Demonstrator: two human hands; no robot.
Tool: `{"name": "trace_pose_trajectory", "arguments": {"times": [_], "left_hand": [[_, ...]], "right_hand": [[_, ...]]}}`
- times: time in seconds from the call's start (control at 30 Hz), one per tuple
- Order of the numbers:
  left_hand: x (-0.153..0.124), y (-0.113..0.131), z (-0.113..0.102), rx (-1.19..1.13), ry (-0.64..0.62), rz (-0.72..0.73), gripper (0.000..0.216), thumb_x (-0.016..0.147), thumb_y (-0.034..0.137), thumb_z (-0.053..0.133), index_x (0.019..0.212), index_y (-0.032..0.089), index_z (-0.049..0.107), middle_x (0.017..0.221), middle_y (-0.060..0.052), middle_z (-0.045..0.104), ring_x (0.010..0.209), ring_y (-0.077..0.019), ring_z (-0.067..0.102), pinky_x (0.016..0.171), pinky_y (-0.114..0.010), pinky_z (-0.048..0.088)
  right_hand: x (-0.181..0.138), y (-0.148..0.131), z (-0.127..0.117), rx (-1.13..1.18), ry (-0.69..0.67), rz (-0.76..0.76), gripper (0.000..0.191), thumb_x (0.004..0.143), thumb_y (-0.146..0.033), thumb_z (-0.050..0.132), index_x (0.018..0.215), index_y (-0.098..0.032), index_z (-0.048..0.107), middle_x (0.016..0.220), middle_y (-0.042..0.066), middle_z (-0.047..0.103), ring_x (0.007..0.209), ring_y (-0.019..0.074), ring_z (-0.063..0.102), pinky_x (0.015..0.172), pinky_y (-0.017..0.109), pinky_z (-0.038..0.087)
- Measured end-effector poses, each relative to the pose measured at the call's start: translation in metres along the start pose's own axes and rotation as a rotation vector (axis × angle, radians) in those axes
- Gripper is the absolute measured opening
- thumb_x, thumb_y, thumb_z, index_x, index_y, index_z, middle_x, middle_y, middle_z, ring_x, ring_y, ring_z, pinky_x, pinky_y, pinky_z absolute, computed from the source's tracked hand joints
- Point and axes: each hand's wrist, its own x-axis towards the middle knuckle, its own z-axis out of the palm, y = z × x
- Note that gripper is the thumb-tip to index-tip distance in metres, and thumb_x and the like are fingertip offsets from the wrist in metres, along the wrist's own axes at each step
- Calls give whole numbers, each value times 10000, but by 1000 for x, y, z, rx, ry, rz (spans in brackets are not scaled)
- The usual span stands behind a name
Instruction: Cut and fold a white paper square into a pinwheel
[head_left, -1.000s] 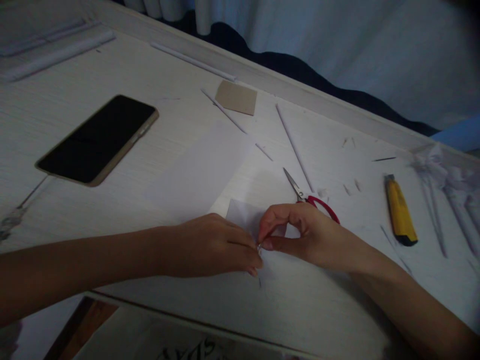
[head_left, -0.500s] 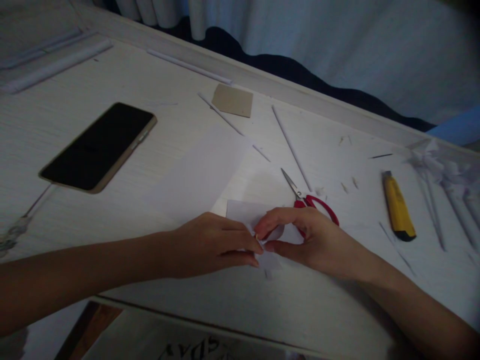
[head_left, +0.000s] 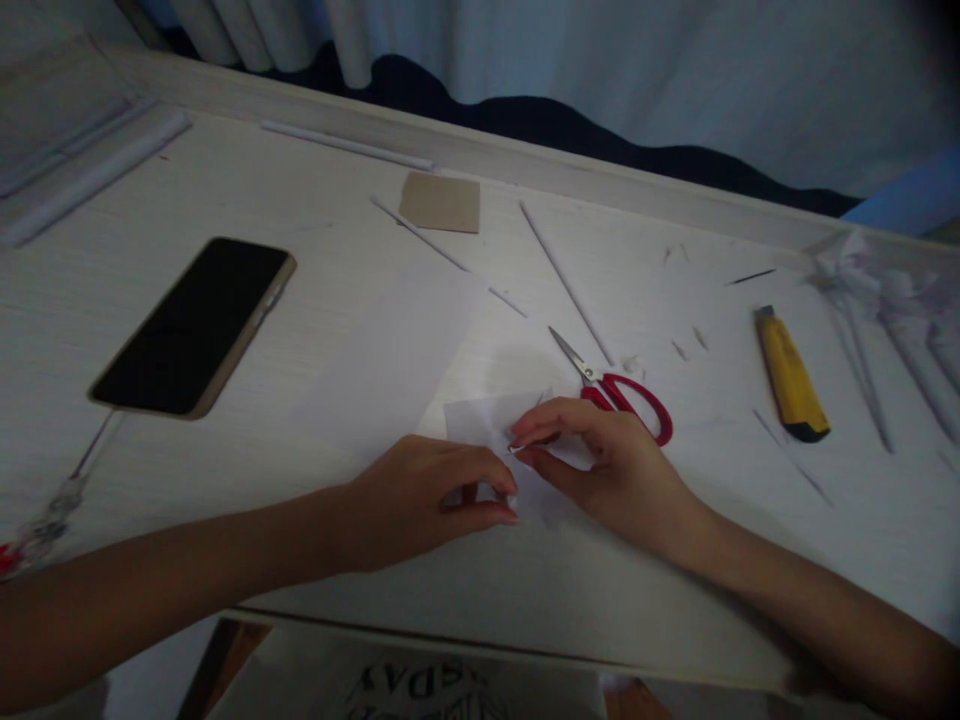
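Note:
My left hand (head_left: 431, 495) and my right hand (head_left: 600, 465) meet near the front of the white table (head_left: 225, 200). Both pinch the corner of a small white paper piece (head_left: 480, 420) that lies flat between them. The left thumb and fingers press its near corner; the right thumb and forefinger nip a thin rolled edge of it. Red-handled scissors (head_left: 615, 385) lie just behind my right hand, touching nothing I hold.
A black phone (head_left: 195, 325) lies at the left and a larger white sheet (head_left: 397, 350) mid-table. Beyond them are a cardboard square (head_left: 440, 202) and thin paper sticks (head_left: 559, 270). A yellow utility knife (head_left: 791, 375) and rolled paper tubes (head_left: 885, 330) lie right.
The view has tilted down and shifted. My hands have drawn slightly apart along the paper's corner, the right fingers now pinching higher than the left.

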Motion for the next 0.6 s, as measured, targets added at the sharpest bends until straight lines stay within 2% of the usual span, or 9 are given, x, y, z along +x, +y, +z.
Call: {"name": "trace_pose_trajectory", "arguments": {"times": [0.1,0.23,0.43,0.6], "left_hand": [[-1,-1,1,8,0,24,128,770,281,557,846,180,580,701,44,626,609,-51,568,600,-135,405],[-2,-2,3,31,-9,91,133,794,289,525,867,188,574,805,36,651,711,-61,591,663,-148,408],[-1,-1,1,36,-15,114,117,799,275,517,861,192,572,821,44,654,737,-59,596,677,-145,409],[-1,-1,0,26,0,120,107,793,277,524,834,191,575,798,43,653,718,-62,598,661,-153,417]], "right_hand": [[-2,-3,3,-51,54,-19,152,706,-94,580,828,-185,576,777,11,638,724,136,595,705,308,469],[-3,-4,5,-95,60,-42,135,700,-106,586,813,-176,565,738,4,633,691,133,595,704,319,453],[-4,-1,5,-73,88,-70,143,680,-98,577,783,-187,533,697,-15,596,655,122,563,674,300,435],[-4,0,5,-92,61,-85,128,681,-103,577,748,-196,520,690,-21,583,674,132,552,710,322,409]]}}
